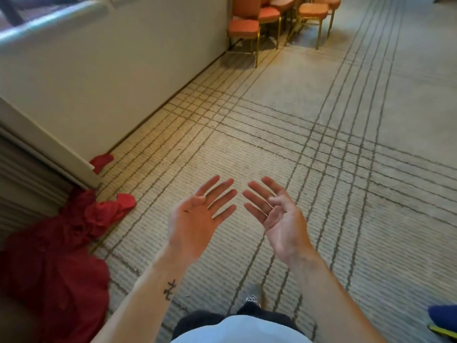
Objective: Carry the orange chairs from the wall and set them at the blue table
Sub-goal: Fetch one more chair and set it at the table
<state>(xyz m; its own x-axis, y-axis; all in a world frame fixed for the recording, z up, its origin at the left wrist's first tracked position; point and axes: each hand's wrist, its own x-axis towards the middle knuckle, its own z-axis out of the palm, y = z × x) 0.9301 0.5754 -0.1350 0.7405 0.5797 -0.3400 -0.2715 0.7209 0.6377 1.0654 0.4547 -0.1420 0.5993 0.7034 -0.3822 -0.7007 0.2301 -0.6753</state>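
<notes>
Left grip (195, 219), right grip (277, 216) palm-up, orange-cushioned chairs (243, 27), gold legs (257, 50)

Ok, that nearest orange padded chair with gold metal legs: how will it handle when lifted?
Probably rigid: the nearest orange padded chair stands on a thin gold metal frame. Likely fairly light, given those slim legs. It may snag on lifting, since the neighbouring orange chairs crowd close beside it.

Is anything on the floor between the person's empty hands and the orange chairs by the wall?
Nothing visible. Bare carpet runs from the left hand and right hand, both open and empty, to the orange chairs. The red cloth lies off to the left beside the wall, outside that path.
</notes>
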